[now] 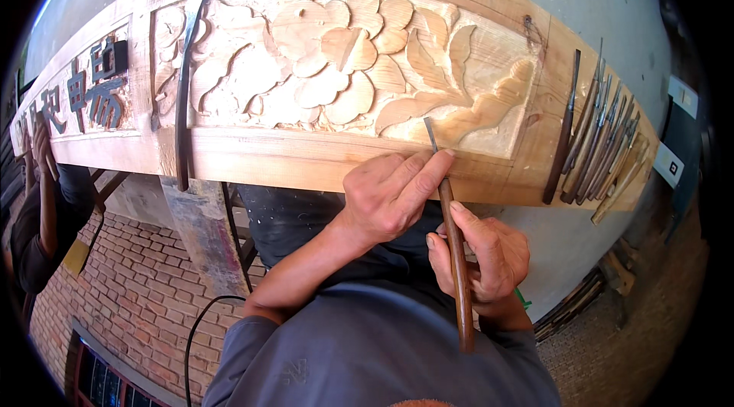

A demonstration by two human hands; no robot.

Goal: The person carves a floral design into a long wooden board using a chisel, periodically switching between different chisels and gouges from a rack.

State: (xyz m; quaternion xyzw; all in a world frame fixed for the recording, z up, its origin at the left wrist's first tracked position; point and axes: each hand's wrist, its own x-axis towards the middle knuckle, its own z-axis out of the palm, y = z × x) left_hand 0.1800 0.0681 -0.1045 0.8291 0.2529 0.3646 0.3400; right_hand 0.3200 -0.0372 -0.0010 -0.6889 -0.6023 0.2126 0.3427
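Observation:
A long-handled wood chisel (462,315) slants across the lower edge of a pale carved wooden board (306,156). Its narrow metal blade meets the carved leaf (466,120) low on the panel's right side. My right hand (493,250) is closed round the brown handle. Close to the blade, my left hand (397,191) presses its fingers together against the chisel's shank, its thumb hidden beneath. Relief flowers (336,48) with layered petals fill the middle of the panel. Pale wood dust and small chips lie in the recesses around them.
Several chisels (600,132) lie side by side on the board's right end. A long dark-handled tool (183,94) lies across the left part. Dark raised characters (103,86) stand further left, where another person's hands (40,143) touch the board. Below are brick paving (145,277) and a black cable (200,315).

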